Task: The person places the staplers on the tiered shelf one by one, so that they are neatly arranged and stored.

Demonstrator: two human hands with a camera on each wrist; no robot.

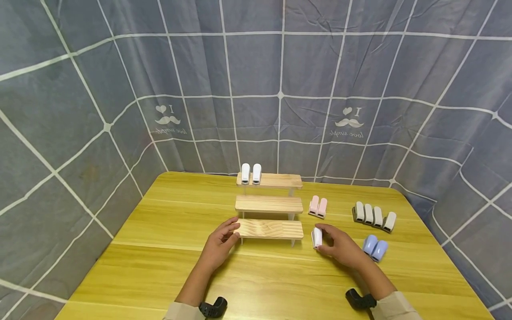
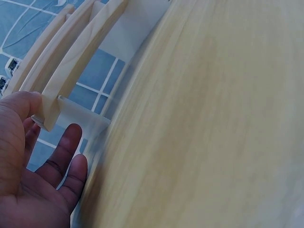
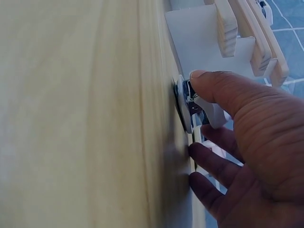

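Note:
A three-tier wooden display stand (image 1: 269, 228) with clear supports stands on the table. My left hand (image 1: 221, 241) is at the left end of its lowest shelf; in the left wrist view the thumb lies on the board's corner (image 2: 50, 111), fingers around the end. To the right of the stand, my right hand (image 1: 340, 244) holds a small white hole punch (image 1: 317, 238) between thumb and fingers, close over the table. The right wrist view shows its white lever (image 3: 211, 111) and metal mechanism, partly hidden by the thumb. Two white hole punches (image 1: 246, 174) stand on the top shelf's left.
Pink hole punches (image 1: 318, 207) sit right of the stand. Farther right is a row of several off-white ones (image 1: 374, 215), with blue ones (image 1: 374, 247) nearer, beside my right forearm. A grey checked curtain (image 1: 256, 111) hangs behind the wooden table (image 1: 168, 213).

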